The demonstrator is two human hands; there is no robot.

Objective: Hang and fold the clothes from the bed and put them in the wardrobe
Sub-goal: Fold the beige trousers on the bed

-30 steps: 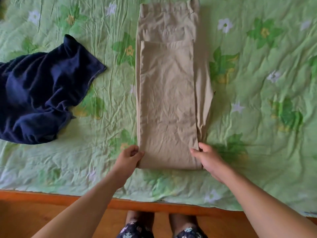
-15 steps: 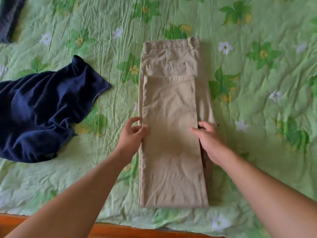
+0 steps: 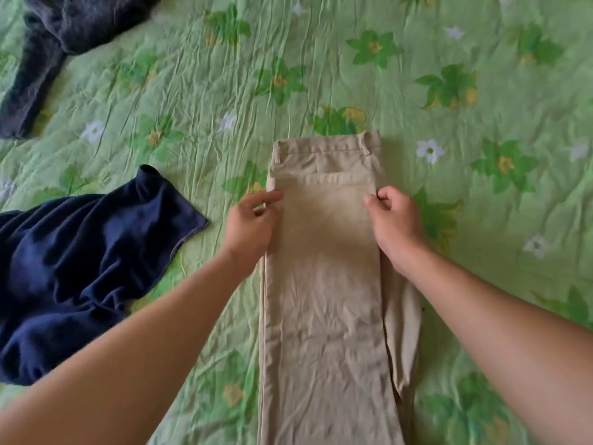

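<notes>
Item under handling: khaki trousers (image 3: 324, 300), lying flat on the green floral bed cover (image 3: 481, 75). They are folded lengthwise, with the leg section doubled back over itself. The hem edge of that upper layer lies level with the fingertips of both hands. The waistband (image 3: 324, 146) lies just beyond the fingertips, on the far side.

Left hand (image 3: 253, 223): positioned at the left edge of the trousers. The forefinger and thumb are brought together over the edge of the upper layer in a pinch. The remaining fingers lie fairly straight alongside and point toward the cloth.

Right hand (image 3: 394, 226): positioned at the opposite edge. The fingers are curled, with the thumb laid on top of the cloth, and they grip the corner of the upper layer. On the wrist side of these fingers, a loose lower layer of trouser fabric juts out past the folded edge.

Between the two sets of fingers the upper layer lies flat and creased.

Other items: a crumpled navy garment (image 3: 80, 268) lies on the cover to the outside of the left fingers, near them but apart from the trousers. A dark grey garment (image 3: 64, 30) lies well beyond the left fingers, at the far left corner of the view.
</notes>
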